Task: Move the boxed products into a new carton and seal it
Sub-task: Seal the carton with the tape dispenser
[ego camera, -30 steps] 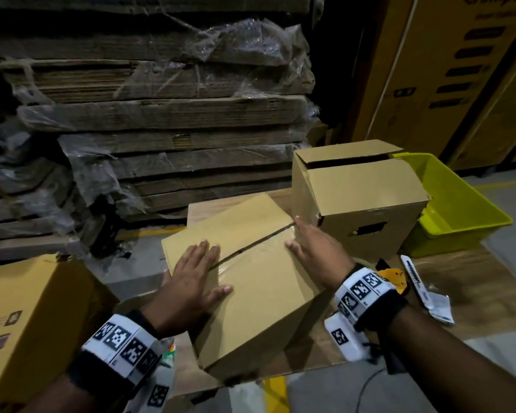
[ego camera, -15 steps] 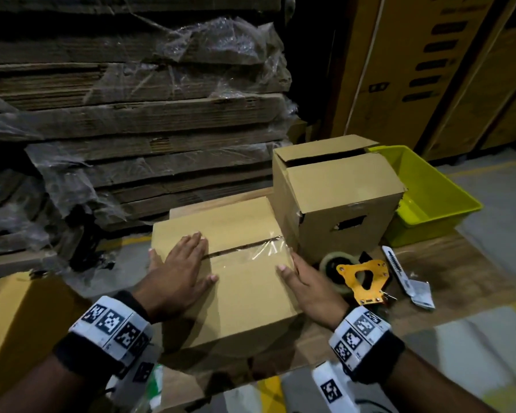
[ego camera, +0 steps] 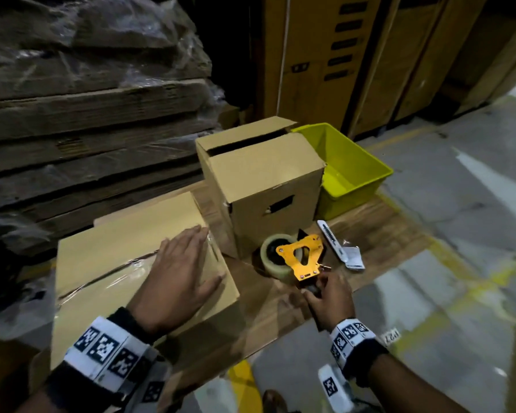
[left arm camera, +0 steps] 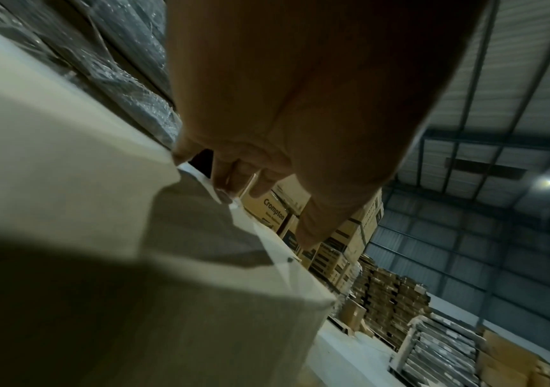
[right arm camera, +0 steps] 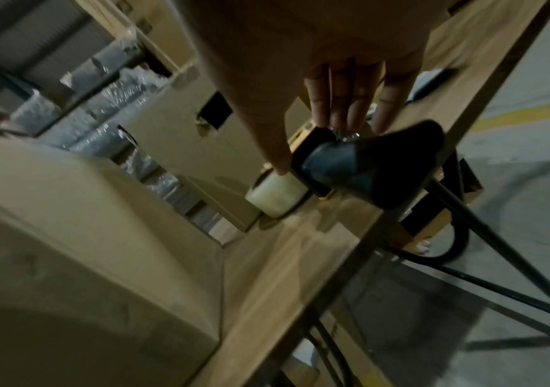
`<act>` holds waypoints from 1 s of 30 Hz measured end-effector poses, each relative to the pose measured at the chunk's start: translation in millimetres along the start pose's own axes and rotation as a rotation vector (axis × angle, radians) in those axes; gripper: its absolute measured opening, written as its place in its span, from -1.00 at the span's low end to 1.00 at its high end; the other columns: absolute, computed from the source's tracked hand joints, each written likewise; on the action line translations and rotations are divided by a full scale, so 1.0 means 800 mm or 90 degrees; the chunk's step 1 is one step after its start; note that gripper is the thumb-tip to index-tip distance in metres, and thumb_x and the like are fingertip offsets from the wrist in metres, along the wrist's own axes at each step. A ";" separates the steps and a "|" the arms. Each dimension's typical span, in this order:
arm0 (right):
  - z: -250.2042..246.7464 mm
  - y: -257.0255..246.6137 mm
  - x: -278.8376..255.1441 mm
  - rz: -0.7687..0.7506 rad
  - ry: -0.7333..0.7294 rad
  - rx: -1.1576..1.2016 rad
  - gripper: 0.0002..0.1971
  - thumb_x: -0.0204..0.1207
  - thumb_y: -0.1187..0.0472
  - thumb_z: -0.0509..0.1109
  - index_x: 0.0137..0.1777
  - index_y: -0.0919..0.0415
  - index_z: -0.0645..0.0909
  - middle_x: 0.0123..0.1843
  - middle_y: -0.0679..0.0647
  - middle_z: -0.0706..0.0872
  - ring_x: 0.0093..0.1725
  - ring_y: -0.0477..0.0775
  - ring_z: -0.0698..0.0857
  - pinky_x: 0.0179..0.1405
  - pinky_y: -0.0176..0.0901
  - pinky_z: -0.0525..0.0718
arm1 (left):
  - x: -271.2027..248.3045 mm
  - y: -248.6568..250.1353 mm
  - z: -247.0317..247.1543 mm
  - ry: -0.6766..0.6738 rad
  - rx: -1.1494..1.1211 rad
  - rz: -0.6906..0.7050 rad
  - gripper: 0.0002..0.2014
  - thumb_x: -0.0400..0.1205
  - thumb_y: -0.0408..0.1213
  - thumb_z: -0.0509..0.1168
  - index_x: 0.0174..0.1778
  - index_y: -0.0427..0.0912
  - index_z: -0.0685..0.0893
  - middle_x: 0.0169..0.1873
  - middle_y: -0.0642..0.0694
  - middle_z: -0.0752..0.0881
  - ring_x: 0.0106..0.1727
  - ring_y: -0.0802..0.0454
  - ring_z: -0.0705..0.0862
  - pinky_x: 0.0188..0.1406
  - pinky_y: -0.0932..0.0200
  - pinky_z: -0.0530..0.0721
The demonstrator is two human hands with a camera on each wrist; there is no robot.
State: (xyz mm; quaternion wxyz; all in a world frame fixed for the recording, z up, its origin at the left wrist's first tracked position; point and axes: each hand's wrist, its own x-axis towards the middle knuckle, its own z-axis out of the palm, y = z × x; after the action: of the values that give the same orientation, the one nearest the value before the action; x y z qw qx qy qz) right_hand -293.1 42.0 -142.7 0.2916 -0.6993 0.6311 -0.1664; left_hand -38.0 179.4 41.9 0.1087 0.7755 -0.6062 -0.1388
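Observation:
A closed brown carton lies on the wooden table, with clear tape along its top seam. My left hand rests flat on the right end of that seam, fingers straight; the left wrist view shows the same hand on the carton. An orange tape dispenser with a clear roll stands to the carton's right. My right hand is on its black handle. In the right wrist view that hand has straight fingers and thumb either side of the handle, not closed round it.
A taller carton with a handle slot and a loose top flap stands behind the dispenser. A yellow-green bin sits to its right. A white box cutter lies beside the dispenser. Wrapped flat cardboard is stacked at the back left.
My right hand left the carton and moved right to the tape dispenser's handle. My left hand slid right along the taped seam. The head view swung to the right.

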 end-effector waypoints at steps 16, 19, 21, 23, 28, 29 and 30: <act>0.028 0.045 0.007 0.073 -0.149 0.007 -0.50 0.34 0.02 0.49 0.28 0.04 0.50 0.09 0.08 0.73 0.06 0.21 0.72 0.02 -0.03 0.65 | 0.002 0.006 0.009 0.048 -0.078 -0.003 -0.23 0.59 0.16 0.34 0.68 0.17 0.16 0.66 0.07 0.25 0.65 0.08 0.18 0.66 -0.12 0.27; 0.008 0.057 -0.021 0.037 -0.140 0.080 -0.58 0.35 0.09 0.50 0.22 -0.02 0.57 -0.03 -0.02 0.75 -0.10 0.06 0.72 -0.11 -0.11 0.63 | 0.003 0.007 0.007 0.057 -0.087 0.010 -0.26 0.60 0.12 0.34 0.67 0.16 0.18 0.64 0.08 0.27 0.62 0.11 0.21 0.60 0.00 0.33; -0.005 0.061 -0.040 0.025 -0.132 0.097 -0.69 0.37 0.13 0.52 0.10 0.00 0.58 -0.17 -0.07 0.72 -0.25 -0.06 0.67 -0.26 -0.15 0.59 | 0.004 0.007 0.005 0.054 -0.092 0.021 -0.27 0.61 0.11 0.34 0.68 0.14 0.19 0.63 0.07 0.28 0.62 0.12 0.22 0.60 0.03 0.32; -0.020 0.057 -0.056 0.014 -0.117 0.109 -0.73 0.37 0.15 0.53 0.03 -0.05 0.58 -0.26 -0.09 0.70 -0.34 -0.09 0.66 -0.37 -0.16 0.57 | 0.007 0.005 0.004 0.051 -0.091 0.034 -0.27 0.62 0.11 0.33 0.68 0.12 0.18 0.64 0.06 0.28 0.62 0.12 0.22 0.61 0.04 0.31; -0.059 0.032 -0.085 -0.090 -0.046 0.137 -0.64 0.27 0.13 0.52 0.01 -0.26 0.55 -0.12 -0.23 0.76 -0.13 -0.20 0.73 -0.17 -0.12 0.69 | 0.013 0.001 -0.004 0.077 -0.153 0.061 -0.31 0.62 0.11 0.30 0.66 0.12 0.23 0.58 0.05 0.37 0.55 0.12 0.35 0.51 -0.02 0.46; -0.066 0.025 -0.089 -0.108 -0.035 0.140 -0.62 0.26 0.10 0.50 0.05 -0.27 0.56 -0.11 -0.22 0.77 -0.12 -0.22 0.73 -0.16 -0.14 0.69 | 0.014 0.002 -0.007 0.086 -0.174 0.068 -0.34 0.63 0.09 0.30 0.65 0.12 0.26 0.57 0.06 0.39 0.54 0.13 0.38 0.49 -0.03 0.49; -0.072 0.016 -0.092 -0.124 -0.021 0.142 -0.60 0.25 0.08 0.49 0.08 -0.27 0.55 -0.10 -0.20 0.78 -0.13 -0.20 0.73 -0.17 -0.12 0.70 | 0.016 0.002 -0.010 0.094 -0.196 0.075 -0.36 0.64 0.08 0.30 0.63 0.10 0.28 0.56 0.07 0.41 0.53 0.16 0.40 0.48 -0.03 0.51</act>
State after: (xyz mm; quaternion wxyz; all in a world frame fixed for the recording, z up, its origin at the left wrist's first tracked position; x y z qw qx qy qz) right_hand -348.9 102.6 -96.1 0.3601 -0.7232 0.5329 -0.2516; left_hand -33.9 166.7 48.7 0.2782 0.7207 -0.6128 -0.1663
